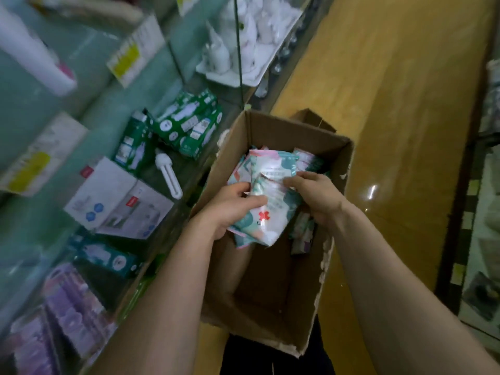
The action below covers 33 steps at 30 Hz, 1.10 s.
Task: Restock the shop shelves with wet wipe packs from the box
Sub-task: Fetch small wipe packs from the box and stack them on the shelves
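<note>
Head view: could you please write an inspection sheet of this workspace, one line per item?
Surface: glossy yellow floor; glass shelves at the left.
Job's things: open cardboard box with a torn rim; wet wipe packs, some held, more at its far end.
Clutter: loose lamp tube lying on a shelf between green boxes and a white box.
Grips: left hand and right hand both hold one bundle of packs over the box.
Cables: nothing seen.
Surroundings: blurred shop goods; purple packs at lower left.
</note>
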Tool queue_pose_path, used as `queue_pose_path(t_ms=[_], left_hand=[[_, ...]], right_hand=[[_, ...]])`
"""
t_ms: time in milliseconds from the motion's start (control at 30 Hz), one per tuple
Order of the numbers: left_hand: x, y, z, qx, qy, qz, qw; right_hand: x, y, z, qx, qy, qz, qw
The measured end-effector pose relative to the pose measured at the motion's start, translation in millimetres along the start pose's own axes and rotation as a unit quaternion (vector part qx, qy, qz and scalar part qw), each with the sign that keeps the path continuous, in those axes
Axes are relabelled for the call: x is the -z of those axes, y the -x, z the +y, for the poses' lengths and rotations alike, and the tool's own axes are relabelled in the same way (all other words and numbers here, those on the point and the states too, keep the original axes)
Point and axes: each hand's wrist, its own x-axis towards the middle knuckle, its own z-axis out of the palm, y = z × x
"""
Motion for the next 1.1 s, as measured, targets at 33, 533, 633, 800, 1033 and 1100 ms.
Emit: queue_pose_path(t_ms=[33,533,633,800,1033,1100], left_hand=[[-4,10,12,-0.012,0.013,0.008,1.000],[-123,145,172,-0.146,-0.104,-0.146,0.973],[-162,175,201,-0.170,-0.160,-0.166,0.958],[-238,228,235,-0.215,-0.256,-0.199,0.921],[-348,310,242,-0.276,-0.333,-0.234,0.871],[-376,331,239,-0.291,-0.349,-0.247,0.856]], right_hand=[[8,13,-7,0.008,-0.007,0.012,1.000],[151,192,-61,0.147,-0.288,0.245,0.914],[191,225,-60,0.165,-0.309,0.269,0.897],[258,289,-44,0.202,-0.332,0.313,0.867],[342,377,0,0.219,-0.364,0.369,0.826],[362,402,15,0.230,-0.375,0.384,0.812]])
